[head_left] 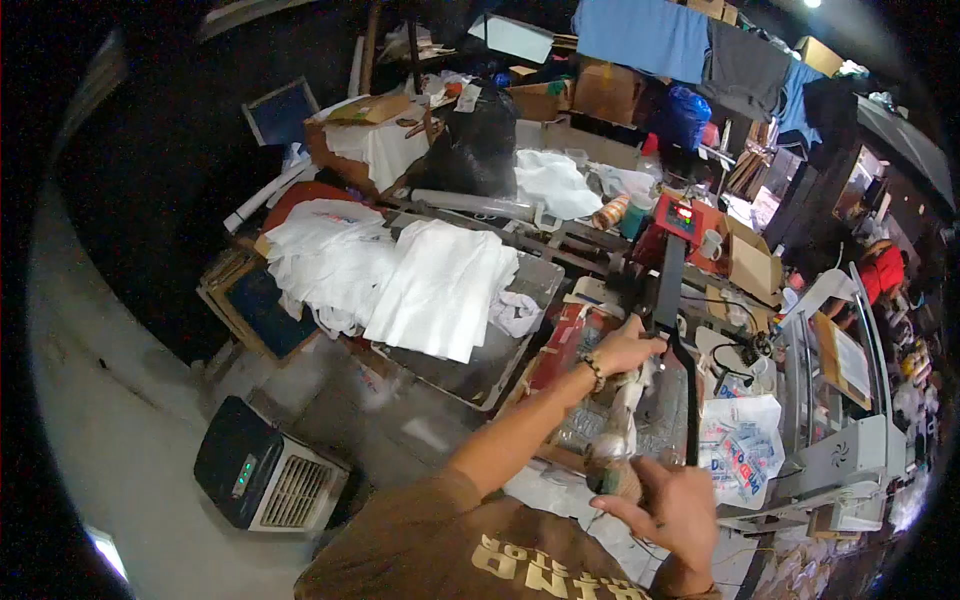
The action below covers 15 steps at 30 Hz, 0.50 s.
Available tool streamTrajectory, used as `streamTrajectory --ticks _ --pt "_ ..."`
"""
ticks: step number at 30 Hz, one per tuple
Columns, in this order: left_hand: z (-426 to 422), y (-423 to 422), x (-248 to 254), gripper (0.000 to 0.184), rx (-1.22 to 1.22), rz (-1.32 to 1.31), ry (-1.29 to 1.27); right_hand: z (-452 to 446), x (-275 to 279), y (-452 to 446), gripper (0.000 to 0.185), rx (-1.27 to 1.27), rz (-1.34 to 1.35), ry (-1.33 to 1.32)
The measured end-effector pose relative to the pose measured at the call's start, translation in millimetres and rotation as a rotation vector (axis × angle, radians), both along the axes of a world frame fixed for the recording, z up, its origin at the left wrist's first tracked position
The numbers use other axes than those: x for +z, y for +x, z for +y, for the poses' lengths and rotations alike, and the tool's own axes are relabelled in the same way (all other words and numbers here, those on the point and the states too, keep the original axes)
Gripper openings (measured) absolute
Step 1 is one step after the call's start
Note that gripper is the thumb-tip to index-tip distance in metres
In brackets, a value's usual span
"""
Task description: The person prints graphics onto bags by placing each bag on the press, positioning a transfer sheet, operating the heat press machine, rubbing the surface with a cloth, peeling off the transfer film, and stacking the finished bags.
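My left hand (628,346) is closed at the upper end of a twisted white strip (624,405), beside the black arm (672,285) of a heat press. This strip, cloth or plastic, runs down towards a brown, rounded, rough-textured bundle (618,478). Around the bundle's right side curls my right hand (680,510), thumb below it; its fingertips are partly hidden. Beneath the strip lies a silvery, crinkled surface (655,425). At the top of the press sits a red control box (682,215) with a lit display.
White garments (440,285) lie stacked on a dark board at left. A printed white plastic bag (740,445) is right of the press. An air cooler (270,475) stands on the floor at lower left. Further right, a person in red (882,270) is near a metal frame.
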State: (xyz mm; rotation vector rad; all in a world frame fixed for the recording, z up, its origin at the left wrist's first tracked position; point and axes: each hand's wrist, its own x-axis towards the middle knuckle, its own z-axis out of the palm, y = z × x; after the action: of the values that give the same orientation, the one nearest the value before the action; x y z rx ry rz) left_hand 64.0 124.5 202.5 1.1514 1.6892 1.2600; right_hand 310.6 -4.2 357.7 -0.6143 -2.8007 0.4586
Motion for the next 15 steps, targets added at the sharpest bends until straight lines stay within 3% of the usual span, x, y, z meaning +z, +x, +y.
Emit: streamTrajectory --ticks 4,5,6,7,8,9,10,11,12,13,14,15 --pt "-58 -9 80 0.064 -0.066 0.104 0.191 13 61 1 0.068 0.002 0.117 0.144" --pt "-40 -17 49 0.063 0.080 0.266 0.336 20 76 0 0.073 -0.002 0.196 0.214" --pt "-71 -16 85 0.058 0.158 0.317 0.341 25 90 -6 0.075 -0.059 0.278 0.376" --pt "-83 -24 83 0.046 0.195 0.331 0.579 41 101 -10 0.071 -0.053 0.400 0.486" --pt "-83 -35 72 0.038 0.174 0.061 0.769 57 120 -19 0.066 -0.072 0.473 0.787" --pt "-131 -25 120 0.030 0.236 0.301 0.791 77 135 -21 0.057 -0.160 0.458 0.842" --pt "-161 -24 133 0.021 0.282 0.184 0.636 117 148 -31 0.048 -0.011 0.707 0.969" --pt "-183 -19 145 0.012 0.311 0.088 0.696 125 172 -39 0.041 -0.157 0.652 0.954" --pt "-203 -20 145 0.010 0.344 0.183 0.740 135 200 -50 0.040 -0.246 0.544 0.887" --pt "-216 -24 141 0.009 0.378 0.287 0.793 166 217 -57 0.040 -0.220 0.682 0.797" --pt "-225 -27 128 0.006 0.329 0.155 0.875 120 242 -52 0.049 0.027 0.339 0.765" --pt "-232 -26 114 0.004 0.286 0.024 0.952 153 236 -74 0.049 -0.065 0.618 1.012"
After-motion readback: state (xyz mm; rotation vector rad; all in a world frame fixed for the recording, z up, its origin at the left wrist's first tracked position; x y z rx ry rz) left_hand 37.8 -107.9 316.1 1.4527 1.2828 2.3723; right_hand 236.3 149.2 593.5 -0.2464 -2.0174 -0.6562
